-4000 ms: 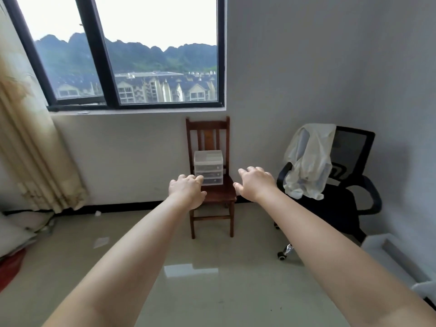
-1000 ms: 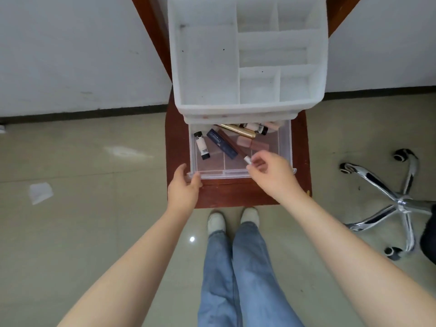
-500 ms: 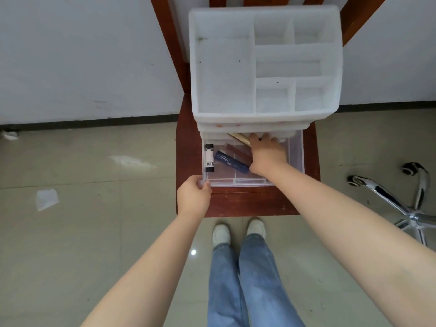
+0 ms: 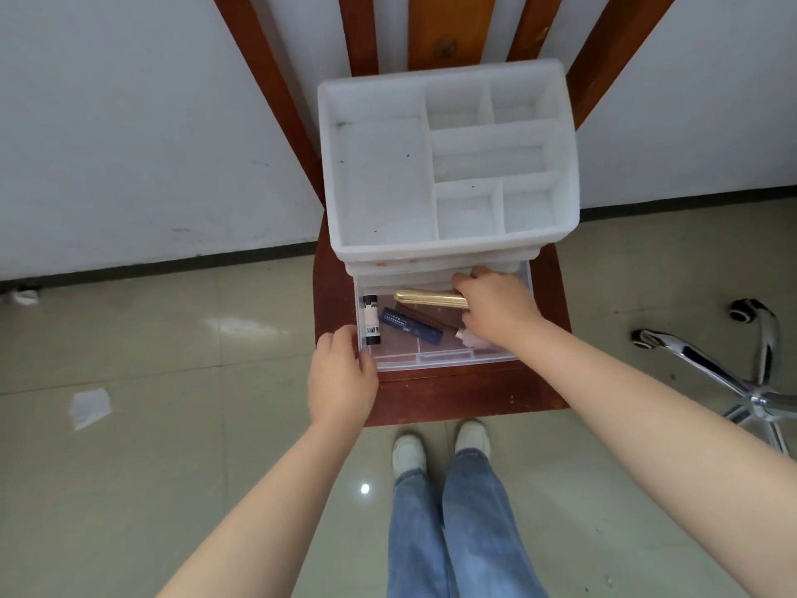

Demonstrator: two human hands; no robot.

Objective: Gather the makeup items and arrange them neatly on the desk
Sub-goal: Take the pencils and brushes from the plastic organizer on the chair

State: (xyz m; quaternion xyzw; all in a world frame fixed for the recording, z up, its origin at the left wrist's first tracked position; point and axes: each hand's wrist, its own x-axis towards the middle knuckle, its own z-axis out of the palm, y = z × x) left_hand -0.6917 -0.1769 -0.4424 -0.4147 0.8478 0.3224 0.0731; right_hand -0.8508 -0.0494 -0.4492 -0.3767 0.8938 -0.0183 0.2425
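Scraps of white paper lie on the glossy tiled floor at far left, well apart from the wooden chair that stands against the white wall. Next comes the left hand, its fingers curled around the front left corner of a clear plastic drawer. That drawer is pulled out from the bottom of a white plastic organizer, which sits on the chair seat with its divided top tray facing up.

Inside the drawer, at its left end, lies a white tube with black caps, roughly parallel to the drawer's side wall. Just beside it to the right a dark blue tube lies slanted, with a brown stick touching its upper edge. Above both, a gold tube lies across the drawer, its right end disappearing into the right hand. Those fingers are closed around the gold tube, and a small white-tipped item pokes out under the palm; whether it is also gripped cannot be told.

Below the chair, white shoes and blue jeans show between the forearms. At far right, the chrome base of an office chair rests on the floor.
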